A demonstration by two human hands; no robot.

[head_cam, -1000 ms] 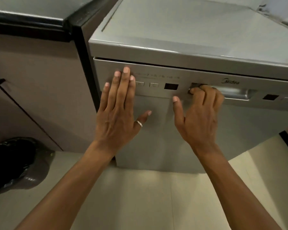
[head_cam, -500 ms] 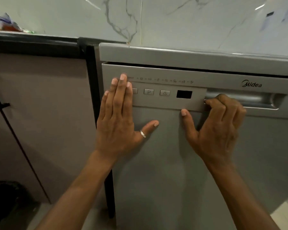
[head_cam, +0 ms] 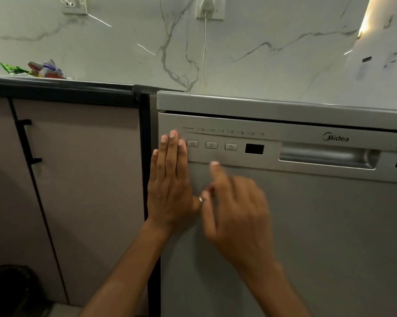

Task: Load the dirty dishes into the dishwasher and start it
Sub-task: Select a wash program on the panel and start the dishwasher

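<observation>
The silver dishwasher [head_cam: 307,225] fills the right half of the view with its door closed. Its control panel carries a power button [head_cam: 192,143], a P button [head_cam: 211,145], a timer button [head_cam: 230,146] and a dark display [head_cam: 254,149]. The recessed door handle [head_cam: 325,155] sits to the right with nothing on it. My left hand [head_cam: 170,179] lies flat on the door's left edge, fingertips beside the power button. My right hand [head_cam: 234,207] is blurred in front of the door, index finger raised just below the P button, holding nothing. No dishes are visible.
A black-edged counter [head_cam: 60,88] with crumpled colourful wrappers [head_cam: 39,69] runs to the left above pinkish cabinet doors with a black handle [head_cam: 28,143]. A black-lined bin [head_cam: 7,289] stands at the lower left. Marble wall with sockets and a white cable [head_cam: 204,49] behind.
My right hand let go of the door handle and moved left toward the buttons with its index finger out. The left hand stayed flat on the door. The view rose.
</observation>
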